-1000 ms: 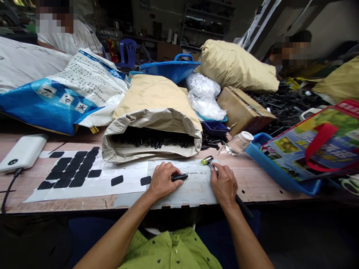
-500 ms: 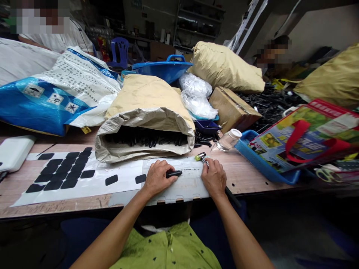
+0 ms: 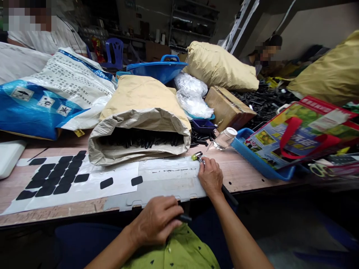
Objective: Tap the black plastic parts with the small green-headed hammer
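Work shifts off the grey board (image 3: 171, 186): our left hand (image 3: 158, 220) draws back from where it was half a second ago and now hangs past the front edge of the desk (image 3: 244, 172), by our green shirt (image 3: 179, 248). Its fingers are clamped on a slim black tube (image 3: 185, 218), which pokes out beyond the thumb. Our right hand (image 3: 211, 177) stays at the board's right end, fingers wrapped round a small hammer (image 3: 197, 155). We judge this a break in the handling on the board, since tube and hammer are now well apart. Behind, the open sack (image 3: 148, 93) stays put, black pieces (image 3: 146, 142) inside its mouth.
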A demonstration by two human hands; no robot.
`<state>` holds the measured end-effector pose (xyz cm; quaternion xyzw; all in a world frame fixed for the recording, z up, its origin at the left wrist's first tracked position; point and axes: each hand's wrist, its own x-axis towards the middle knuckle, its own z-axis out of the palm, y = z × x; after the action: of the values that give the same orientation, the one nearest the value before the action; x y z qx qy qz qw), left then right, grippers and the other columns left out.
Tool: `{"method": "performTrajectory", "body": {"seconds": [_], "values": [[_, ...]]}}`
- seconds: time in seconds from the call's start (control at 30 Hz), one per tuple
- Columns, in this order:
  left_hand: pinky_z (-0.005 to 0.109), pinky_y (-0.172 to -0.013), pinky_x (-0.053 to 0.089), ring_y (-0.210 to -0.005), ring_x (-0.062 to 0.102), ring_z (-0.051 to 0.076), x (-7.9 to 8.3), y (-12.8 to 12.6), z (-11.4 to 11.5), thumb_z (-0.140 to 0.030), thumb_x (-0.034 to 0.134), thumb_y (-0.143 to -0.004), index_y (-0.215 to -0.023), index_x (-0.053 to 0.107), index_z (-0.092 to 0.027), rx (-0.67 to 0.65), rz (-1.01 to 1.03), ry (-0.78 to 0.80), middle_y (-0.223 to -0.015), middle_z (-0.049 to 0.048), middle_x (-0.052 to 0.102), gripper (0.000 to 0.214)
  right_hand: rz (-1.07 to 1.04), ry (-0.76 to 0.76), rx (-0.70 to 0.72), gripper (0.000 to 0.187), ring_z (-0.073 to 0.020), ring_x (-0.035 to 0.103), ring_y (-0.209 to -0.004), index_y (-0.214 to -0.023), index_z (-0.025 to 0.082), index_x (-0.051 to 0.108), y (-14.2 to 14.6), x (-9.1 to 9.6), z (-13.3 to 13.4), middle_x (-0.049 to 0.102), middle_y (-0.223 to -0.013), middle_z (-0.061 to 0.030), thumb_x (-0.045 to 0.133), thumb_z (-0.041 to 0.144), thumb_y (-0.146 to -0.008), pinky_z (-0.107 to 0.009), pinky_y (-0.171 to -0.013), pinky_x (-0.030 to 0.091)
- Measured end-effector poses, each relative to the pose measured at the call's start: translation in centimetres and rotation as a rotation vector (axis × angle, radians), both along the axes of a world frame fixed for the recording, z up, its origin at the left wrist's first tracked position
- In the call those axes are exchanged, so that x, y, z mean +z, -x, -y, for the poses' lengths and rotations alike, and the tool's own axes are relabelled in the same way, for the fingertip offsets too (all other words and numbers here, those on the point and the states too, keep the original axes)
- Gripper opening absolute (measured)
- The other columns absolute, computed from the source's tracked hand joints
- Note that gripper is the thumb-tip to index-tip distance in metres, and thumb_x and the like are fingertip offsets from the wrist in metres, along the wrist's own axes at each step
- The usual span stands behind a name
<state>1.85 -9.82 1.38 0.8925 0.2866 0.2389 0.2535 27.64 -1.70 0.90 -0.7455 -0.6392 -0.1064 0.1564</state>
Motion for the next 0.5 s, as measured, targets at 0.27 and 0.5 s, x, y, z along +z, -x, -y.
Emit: {"method": "performTrajectory", "body": {"seconds": [0.27, 0.5], "values": [[0.035, -0.066, 0.040, -0.076, 0.060, 0.021, -3.2, -0.9, 2.8, -0.025, 0.056, -0.095, -0.101, 0.061, -0.021, -0.041, -0.204, -0.155, -0.089, 0.0064, 0.064, 0.008, 0.010, -0.007, -0.010, 0.026, -0.0225, 0.052, -0.094, -0.121, 0.022, 0.063, 0.0, -0.1, 0.2, 0.062, -0.102, -0.0076, 0.051, 0.026, -0.099, -0.033, -0.074, 0.031], [0.030, -0.079, 0.052, -0.099, 0.069, 0.022, -7.4, -0.6, 3.0, -0.042, 0.053, -0.098, -0.118, 0.067, -0.029, 0.128, -0.322, 0.460, -0.109, 0.0046, 0.073, 0.028, 0.009, -0.021, -0.020, 0.025, -0.0213, 0.051, -0.093, -0.121, 0.024, 0.064, -0.1, -0.3, 0.2, 0.062, -0.101, -0.0062, 0.054, 0.027, -0.098, -0.033, -0.074, 0.030]]}}
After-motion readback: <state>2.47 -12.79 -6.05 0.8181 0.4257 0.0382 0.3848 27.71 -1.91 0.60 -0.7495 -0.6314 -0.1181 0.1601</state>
